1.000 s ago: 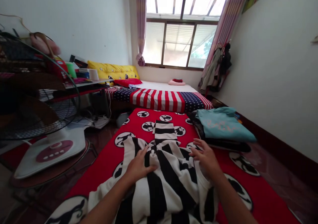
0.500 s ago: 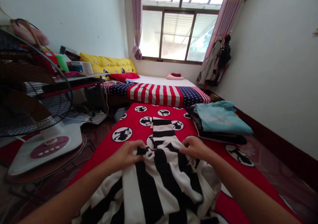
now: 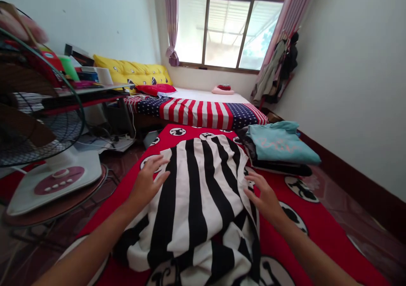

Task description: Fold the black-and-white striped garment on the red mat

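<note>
A black-and-white striped garment (image 3: 196, 184) lies spread over the red patterned cover (image 3: 304, 235); its near end is bunched in folds. My left hand (image 3: 147, 180) is at the garment's left edge, fingers apart and nothing gripped. On the opposite edge, my right hand (image 3: 261, 193) has its fingers stretched out beside the cloth, also without a grip. Whether the fingertips touch the fabric is hard to tell.
Folded clothes with a light blue top (image 3: 282, 142) on the pile sit to the right. An electric fan (image 3: 57, 176) stands on a stool at left, near a cluttered desk (image 3: 91, 89). A bed (image 3: 196, 113) lies beyond, under the window.
Both hands have let go of the gathered striped cloth and moved apart. The garment's far part now lies flat and wide, covering the narrow striped piece seen before. The view has tilted slightly down.
</note>
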`<state>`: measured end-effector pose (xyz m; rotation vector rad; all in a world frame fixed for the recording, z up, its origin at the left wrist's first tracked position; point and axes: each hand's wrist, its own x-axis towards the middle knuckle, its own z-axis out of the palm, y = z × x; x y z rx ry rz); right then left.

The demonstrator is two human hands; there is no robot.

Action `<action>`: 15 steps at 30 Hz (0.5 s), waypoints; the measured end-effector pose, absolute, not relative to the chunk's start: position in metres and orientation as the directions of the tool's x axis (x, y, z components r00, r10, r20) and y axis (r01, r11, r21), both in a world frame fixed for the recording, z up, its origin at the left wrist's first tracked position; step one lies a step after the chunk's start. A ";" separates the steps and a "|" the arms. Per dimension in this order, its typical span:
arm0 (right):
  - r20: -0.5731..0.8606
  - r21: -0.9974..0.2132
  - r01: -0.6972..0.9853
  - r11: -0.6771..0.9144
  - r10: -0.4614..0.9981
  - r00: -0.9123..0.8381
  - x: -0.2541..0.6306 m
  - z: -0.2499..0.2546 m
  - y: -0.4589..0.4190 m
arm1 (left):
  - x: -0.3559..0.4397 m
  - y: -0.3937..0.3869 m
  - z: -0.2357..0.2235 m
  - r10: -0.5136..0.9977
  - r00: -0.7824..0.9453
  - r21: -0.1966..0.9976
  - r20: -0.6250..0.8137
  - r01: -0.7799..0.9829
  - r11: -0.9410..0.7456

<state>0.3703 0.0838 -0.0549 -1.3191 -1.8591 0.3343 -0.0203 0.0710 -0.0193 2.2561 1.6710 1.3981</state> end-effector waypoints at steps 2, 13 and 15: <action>0.382 -0.592 0.706 0.388 0.907 -0.179 0.383 -0.073 0.048 | -0.024 0.029 -0.034 0.775 0.109 0.460 0.623 0.750 -0.475; 0.022 -0.447 0.690 0.569 0.778 -0.628 0.367 -0.063 -0.046 | -0.023 -0.058 -0.065 0.660 0.653 0.089 0.373 0.682 -0.726; -0.069 -0.417 0.691 0.591 0.737 -0.672 0.348 -0.057 -0.051 | -0.021 -0.054 -0.076 0.691 0.620 0.066 0.372 0.725 -0.686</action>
